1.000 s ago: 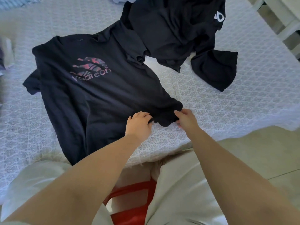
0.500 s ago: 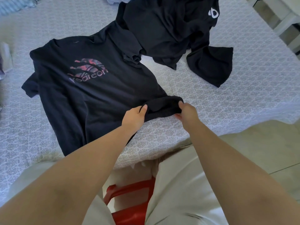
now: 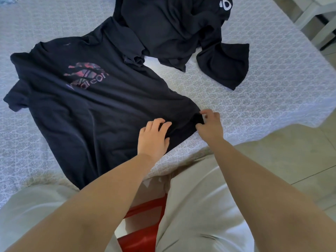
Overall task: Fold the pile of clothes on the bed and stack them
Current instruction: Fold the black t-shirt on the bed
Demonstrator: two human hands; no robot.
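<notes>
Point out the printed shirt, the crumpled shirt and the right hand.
printed shirt (image 3: 101,106): head view, on the chest below the print.
crumpled shirt (image 3: 163,30): head view, on its bunched middle.
right hand (image 3: 211,127): head view, on the knuckles.

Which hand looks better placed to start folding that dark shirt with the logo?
Probably the right hand: it already pinches the shirt at its hem corner, ready to lift it over. The left hand rests on the fabric.
</notes>
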